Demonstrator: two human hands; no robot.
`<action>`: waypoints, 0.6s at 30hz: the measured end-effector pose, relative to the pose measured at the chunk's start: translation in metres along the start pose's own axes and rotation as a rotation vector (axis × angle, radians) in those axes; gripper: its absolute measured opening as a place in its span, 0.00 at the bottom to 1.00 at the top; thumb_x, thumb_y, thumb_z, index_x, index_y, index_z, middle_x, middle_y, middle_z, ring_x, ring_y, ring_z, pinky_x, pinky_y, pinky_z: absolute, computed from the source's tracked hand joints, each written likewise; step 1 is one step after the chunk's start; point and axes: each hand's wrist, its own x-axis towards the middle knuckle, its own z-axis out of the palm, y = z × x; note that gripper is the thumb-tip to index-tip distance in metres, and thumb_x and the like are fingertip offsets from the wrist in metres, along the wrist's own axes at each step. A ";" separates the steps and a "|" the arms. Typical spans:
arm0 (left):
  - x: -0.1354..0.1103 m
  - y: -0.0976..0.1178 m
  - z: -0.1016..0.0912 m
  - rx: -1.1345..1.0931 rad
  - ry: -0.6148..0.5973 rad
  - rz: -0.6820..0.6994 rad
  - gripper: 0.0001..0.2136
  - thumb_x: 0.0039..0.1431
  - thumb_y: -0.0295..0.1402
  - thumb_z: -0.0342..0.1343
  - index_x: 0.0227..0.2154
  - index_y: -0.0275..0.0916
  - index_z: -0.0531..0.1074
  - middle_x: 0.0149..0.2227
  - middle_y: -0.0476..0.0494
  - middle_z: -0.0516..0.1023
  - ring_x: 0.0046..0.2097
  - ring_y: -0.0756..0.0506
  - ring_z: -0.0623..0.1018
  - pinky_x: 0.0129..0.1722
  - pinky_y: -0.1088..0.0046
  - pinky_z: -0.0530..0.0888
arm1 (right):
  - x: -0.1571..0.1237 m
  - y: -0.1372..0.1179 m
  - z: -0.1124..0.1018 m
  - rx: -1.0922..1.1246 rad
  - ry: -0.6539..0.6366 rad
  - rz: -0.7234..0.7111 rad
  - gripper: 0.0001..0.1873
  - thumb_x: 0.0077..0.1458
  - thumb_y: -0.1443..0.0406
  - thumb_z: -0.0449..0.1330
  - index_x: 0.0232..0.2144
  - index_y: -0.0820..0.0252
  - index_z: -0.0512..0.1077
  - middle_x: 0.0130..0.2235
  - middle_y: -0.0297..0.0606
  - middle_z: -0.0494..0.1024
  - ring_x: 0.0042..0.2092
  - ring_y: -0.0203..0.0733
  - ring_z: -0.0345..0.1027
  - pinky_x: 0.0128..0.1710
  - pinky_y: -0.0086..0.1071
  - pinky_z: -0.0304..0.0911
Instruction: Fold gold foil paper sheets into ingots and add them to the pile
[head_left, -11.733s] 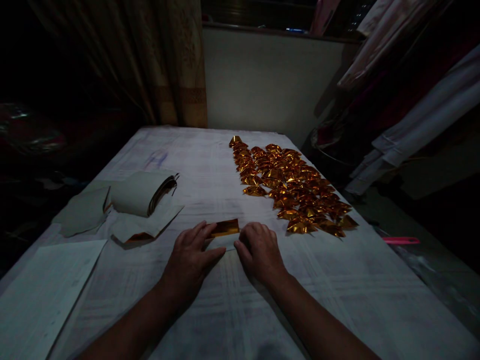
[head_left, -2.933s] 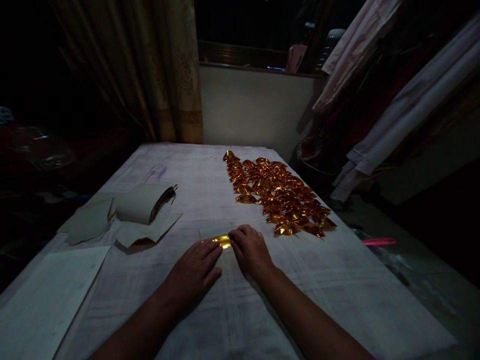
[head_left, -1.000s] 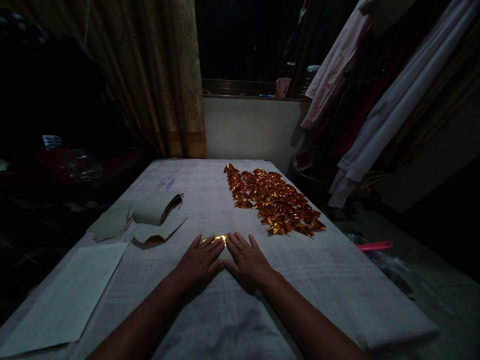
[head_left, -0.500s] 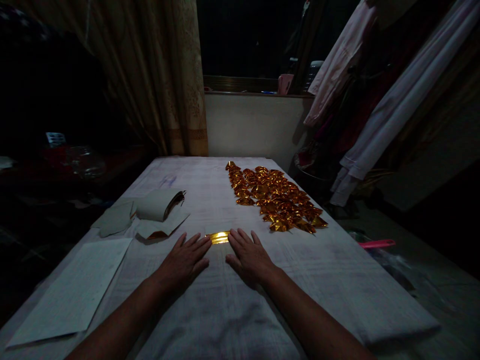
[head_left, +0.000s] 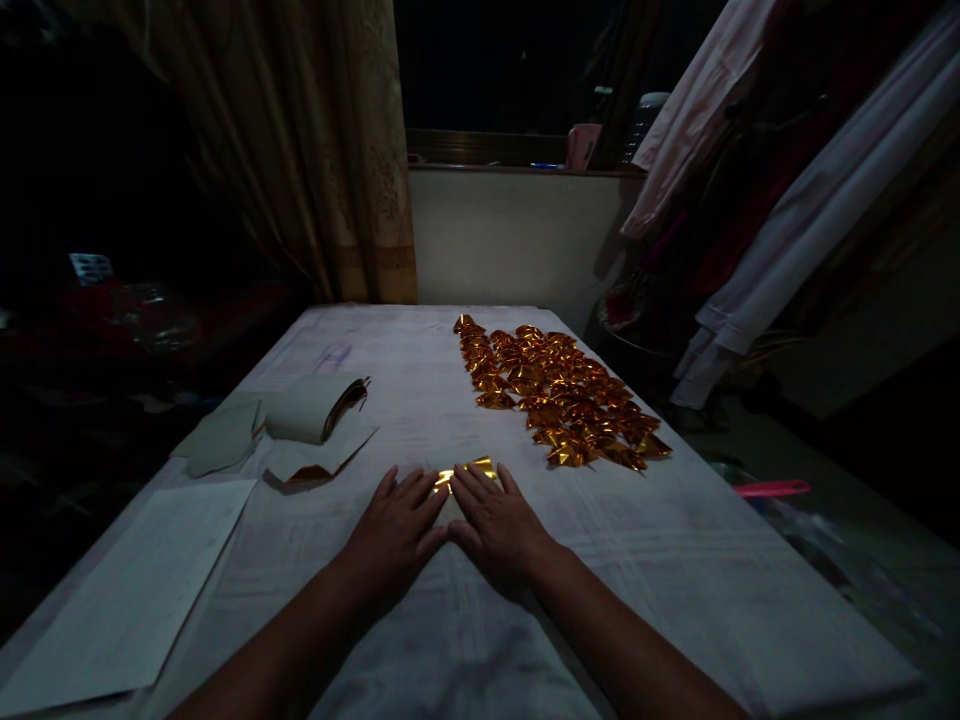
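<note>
A narrow strip of shiny gold foil paper (head_left: 480,467) lies on the cloth-covered table (head_left: 637,610) in front of me. My left hand (head_left: 401,520) lies flat with its fingertips on the strip's left end. Fingers stretched out, my right hand (head_left: 491,515) presses on its middle, and the strip's right end shows past the fingertips. The two thumbs meet or nearly meet below the strip. Beyond and to the right spreads a heap of folded gold foil pieces (head_left: 559,390).
At the left are a curled stack of paper (head_left: 311,405), torn brown-backed paper (head_left: 319,460) and a flat white sheet (head_left: 127,590). Clothes (head_left: 787,260) hang at the right. A pink-handled thing (head_left: 772,489) sits beyond the table's right edge. A curtain (head_left: 322,150) hangs behind.
My hands have come closer together over the gold strip. My left hand moved right, and my right hand now covers the strip's middle instead of its right end. The view shifted slightly.
</note>
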 end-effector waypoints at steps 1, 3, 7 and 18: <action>0.000 -0.001 -0.001 -0.006 -0.003 -0.002 0.22 0.70 0.44 0.49 0.63 0.45 0.64 0.65 0.41 0.69 0.65 0.35 0.67 0.66 0.45 0.56 | -0.001 0.002 -0.001 -0.001 -0.007 0.037 0.32 0.70 0.52 0.47 0.69 0.59 0.54 0.71 0.46 0.52 0.72 0.51 0.44 0.70 0.58 0.34; 0.001 -0.002 -0.005 -0.017 -0.014 -0.005 0.20 0.70 0.42 0.50 0.62 0.47 0.66 0.64 0.43 0.70 0.64 0.35 0.68 0.65 0.45 0.57 | -0.004 0.008 -0.004 -0.006 -0.014 0.119 0.32 0.69 0.53 0.48 0.69 0.60 0.55 0.71 0.47 0.52 0.72 0.52 0.43 0.70 0.59 0.34; 0.010 -0.007 -0.011 -0.028 -0.005 -0.005 0.16 0.69 0.37 0.51 0.58 0.48 0.69 0.59 0.45 0.75 0.60 0.36 0.72 0.63 0.44 0.59 | -0.006 0.017 -0.007 0.000 -0.018 0.160 0.32 0.68 0.54 0.50 0.69 0.60 0.56 0.71 0.47 0.53 0.72 0.53 0.43 0.69 0.59 0.35; 0.033 -0.015 -0.006 -0.016 0.165 0.079 0.06 0.67 0.28 0.52 0.42 0.40 0.73 0.39 0.45 0.83 0.41 0.43 0.81 0.56 0.54 0.68 | 0.021 0.014 -0.013 -0.033 0.163 0.110 0.21 0.60 0.62 0.63 0.55 0.58 0.71 0.63 0.47 0.70 0.65 0.55 0.59 0.66 0.56 0.44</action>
